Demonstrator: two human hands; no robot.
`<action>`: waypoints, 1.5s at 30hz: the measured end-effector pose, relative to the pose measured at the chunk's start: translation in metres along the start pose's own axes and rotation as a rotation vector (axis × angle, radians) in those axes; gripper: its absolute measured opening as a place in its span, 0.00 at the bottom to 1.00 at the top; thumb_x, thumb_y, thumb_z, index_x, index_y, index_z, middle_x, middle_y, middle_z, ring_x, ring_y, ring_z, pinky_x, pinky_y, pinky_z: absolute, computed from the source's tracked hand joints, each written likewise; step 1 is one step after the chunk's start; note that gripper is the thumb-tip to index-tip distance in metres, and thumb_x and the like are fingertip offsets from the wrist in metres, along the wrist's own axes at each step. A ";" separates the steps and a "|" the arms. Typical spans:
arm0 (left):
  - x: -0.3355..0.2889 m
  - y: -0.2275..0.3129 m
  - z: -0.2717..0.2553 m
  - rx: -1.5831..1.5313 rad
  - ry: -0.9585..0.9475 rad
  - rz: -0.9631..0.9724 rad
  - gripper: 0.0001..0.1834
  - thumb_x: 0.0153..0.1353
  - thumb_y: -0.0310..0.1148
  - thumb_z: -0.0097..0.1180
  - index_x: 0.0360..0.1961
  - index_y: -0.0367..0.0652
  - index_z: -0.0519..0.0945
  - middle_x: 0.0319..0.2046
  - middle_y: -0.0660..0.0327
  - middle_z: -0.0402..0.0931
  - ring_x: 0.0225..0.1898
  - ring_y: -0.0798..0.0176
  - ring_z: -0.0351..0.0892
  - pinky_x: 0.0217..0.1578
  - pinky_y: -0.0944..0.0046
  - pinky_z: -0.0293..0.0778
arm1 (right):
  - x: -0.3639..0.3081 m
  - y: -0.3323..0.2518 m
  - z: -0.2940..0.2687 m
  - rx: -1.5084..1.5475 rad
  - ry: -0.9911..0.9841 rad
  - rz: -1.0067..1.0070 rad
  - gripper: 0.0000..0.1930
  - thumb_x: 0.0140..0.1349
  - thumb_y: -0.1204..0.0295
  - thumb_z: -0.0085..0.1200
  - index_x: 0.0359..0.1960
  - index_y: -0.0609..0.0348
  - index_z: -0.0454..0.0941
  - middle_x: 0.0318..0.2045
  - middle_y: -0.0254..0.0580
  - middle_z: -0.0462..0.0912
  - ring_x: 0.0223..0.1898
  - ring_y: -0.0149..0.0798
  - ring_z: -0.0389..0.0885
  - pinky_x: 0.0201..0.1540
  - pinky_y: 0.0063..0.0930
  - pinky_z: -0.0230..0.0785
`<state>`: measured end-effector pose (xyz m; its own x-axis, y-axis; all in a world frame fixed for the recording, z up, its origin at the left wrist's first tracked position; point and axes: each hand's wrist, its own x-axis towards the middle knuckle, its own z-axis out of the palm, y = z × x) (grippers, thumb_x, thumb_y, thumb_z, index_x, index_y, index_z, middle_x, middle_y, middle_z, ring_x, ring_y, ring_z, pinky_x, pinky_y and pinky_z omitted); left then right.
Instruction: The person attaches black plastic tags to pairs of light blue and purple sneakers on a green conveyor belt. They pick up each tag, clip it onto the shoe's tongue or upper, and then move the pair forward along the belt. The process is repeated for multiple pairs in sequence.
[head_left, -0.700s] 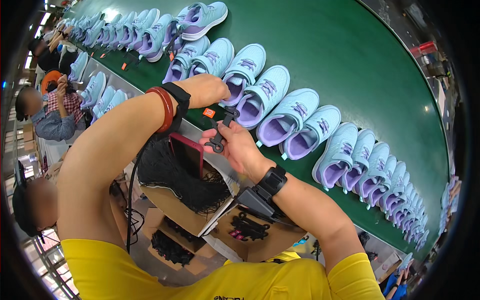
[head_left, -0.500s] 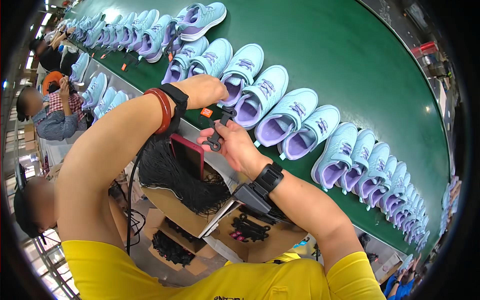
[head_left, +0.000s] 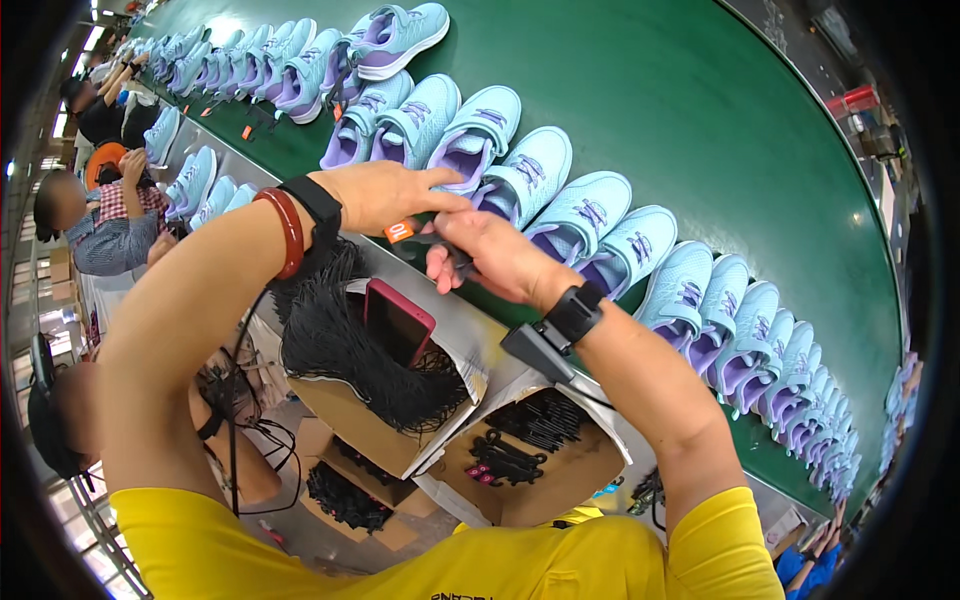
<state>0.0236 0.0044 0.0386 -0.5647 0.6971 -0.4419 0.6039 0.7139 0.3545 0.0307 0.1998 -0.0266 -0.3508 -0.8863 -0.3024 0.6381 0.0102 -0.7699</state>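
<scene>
My left hand and my right hand meet at the table's near edge, just in front of the row of shoes. In my right hand, a small black plastic shoe hanger is pinched between thumb and fingers, partly covered by them. The fingers of my left hand reach to the right thumb and are closed around something hidden. Just below them shows an orange tag. Closest to my hands stand a light-blue sneaker with purple lining and another sneaker to its right.
Sneakers line the green table both ways, one pair stacked higher. Below are a carton of black cords with a red-edged phone on top, and a carton of black hangers. Co-workers sit at left.
My left hand has drawn back from the shoe opening toward my right hand. My right hand has turned and moved slightly up and right, covering more of the hanger.
</scene>
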 end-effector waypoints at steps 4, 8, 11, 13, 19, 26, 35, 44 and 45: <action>-0.005 -0.010 0.007 0.063 -0.116 -0.114 0.18 0.60 0.28 0.49 0.52 0.52 0.70 0.47 0.56 0.69 0.36 0.47 0.79 0.34 0.53 0.76 | -0.019 -0.015 -0.035 -1.160 0.278 -0.393 0.15 0.64 0.65 0.40 0.40 0.62 0.75 0.31 0.47 0.81 0.33 0.47 0.81 0.39 0.33 0.72; -0.008 -0.004 0.007 0.058 -0.180 -0.133 0.21 0.57 0.26 0.48 0.53 0.53 0.71 0.45 0.55 0.69 0.38 0.46 0.78 0.36 0.51 0.75 | -0.023 0.013 -0.024 -1.700 0.261 -0.452 0.06 0.56 0.70 0.48 0.28 0.56 0.77 0.26 0.40 0.79 0.38 0.44 0.74 0.43 0.37 0.64; -0.015 -0.005 0.013 -0.055 -0.139 -0.168 0.23 0.53 0.21 0.48 0.51 0.50 0.74 0.49 0.53 0.69 0.43 0.45 0.76 0.42 0.52 0.73 | -0.021 0.004 -0.020 -1.742 0.304 -0.485 0.09 0.52 0.63 0.57 0.27 0.54 0.77 0.26 0.37 0.79 0.41 0.39 0.71 0.48 0.34 0.58; -0.015 -0.006 0.017 -0.214 -0.124 -0.238 0.22 0.51 0.17 0.46 0.49 0.45 0.75 0.51 0.50 0.69 0.48 0.43 0.73 0.47 0.53 0.70 | -0.023 0.003 -0.022 -1.780 0.380 -0.641 0.14 0.50 0.56 0.59 0.27 0.54 0.77 0.24 0.37 0.77 0.40 0.39 0.71 0.50 0.35 0.56; -0.023 -0.015 0.030 -0.351 0.017 -0.293 0.19 0.51 0.16 0.43 0.43 0.37 0.77 0.47 0.47 0.73 0.49 0.42 0.72 0.49 0.54 0.68 | -0.018 -0.010 -0.018 -1.800 0.274 -0.559 0.15 0.54 0.55 0.56 0.26 0.55 0.78 0.21 0.38 0.78 0.41 0.39 0.71 0.54 0.37 0.54; -0.028 -0.022 0.037 -0.372 0.067 -0.327 0.17 0.51 0.15 0.42 0.41 0.34 0.77 0.40 0.49 0.74 0.43 0.44 0.73 0.45 0.55 0.69 | -0.011 -0.016 -0.011 -1.836 0.210 -0.578 0.15 0.54 0.57 0.54 0.21 0.57 0.81 0.20 0.39 0.79 0.41 0.40 0.72 0.56 0.39 0.54; -0.035 -0.021 0.038 -0.314 0.075 -0.388 0.20 0.45 0.16 0.43 0.40 0.37 0.80 0.41 0.51 0.78 0.45 0.46 0.75 0.47 0.57 0.70 | -0.003 -0.021 -0.003 -1.877 0.159 -0.545 0.16 0.52 0.60 0.49 0.17 0.57 0.82 0.18 0.41 0.79 0.39 0.41 0.73 0.56 0.39 0.55; -0.035 -0.011 0.031 -0.281 0.046 -0.454 0.19 0.46 0.17 0.44 0.40 0.38 0.80 0.42 0.50 0.77 0.46 0.46 0.75 0.48 0.56 0.69 | 0.001 -0.017 0.000 -1.937 0.113 -0.444 0.16 0.52 0.59 0.49 0.17 0.56 0.83 0.19 0.38 0.80 0.38 0.40 0.73 0.55 0.37 0.54; -0.036 -0.011 0.032 -0.281 0.041 -0.471 0.19 0.46 0.17 0.44 0.40 0.38 0.80 0.42 0.50 0.77 0.47 0.47 0.75 0.48 0.56 0.69 | 0.000 -0.017 0.000 -1.928 0.115 -0.468 0.16 0.52 0.59 0.49 0.17 0.55 0.83 0.19 0.38 0.80 0.38 0.40 0.73 0.55 0.37 0.54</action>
<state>0.0551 -0.0307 0.0244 -0.7625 0.2957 -0.5755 0.1103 0.9358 0.3348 0.0198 0.1994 -0.0142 -0.3262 -0.9400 0.0999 -0.9241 0.2948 -0.2430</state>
